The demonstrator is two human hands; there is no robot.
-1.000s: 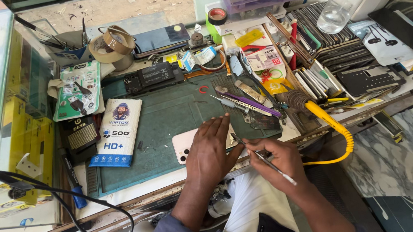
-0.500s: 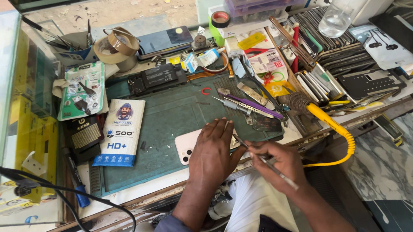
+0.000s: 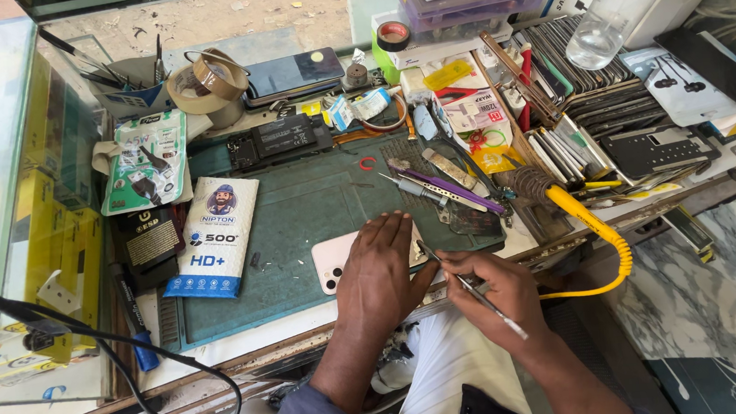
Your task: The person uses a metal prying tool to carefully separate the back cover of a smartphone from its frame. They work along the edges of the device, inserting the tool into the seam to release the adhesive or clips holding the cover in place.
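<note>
While pressed flat by the left hand (image 3: 380, 272) near the front edge of the green work mat (image 3: 315, 212), pale pink smartphone (image 3: 335, 259) lay back-up, camera corner showing at its left end, case apparently closed. Left hand spread open, palm down, gripping nothing, only bearing on the phone. Right hand (image 3: 495, 289) curled shut around a thin metal tool (image 3: 473, 288), probably tweezers or a fine screwdriver, tip aimed at the phone's right end. Judged an early stage: no screws, cover or internal parts seen removed from this phone, opening or prying apparently not completed. Beside the work, untouched on the counter (image 3: 248, 355): purple tweezers (image 3: 451, 189), yellow coiled-cord soldering iron (image 3: 577, 215), black phone battery (image 3: 280, 139).
</note>
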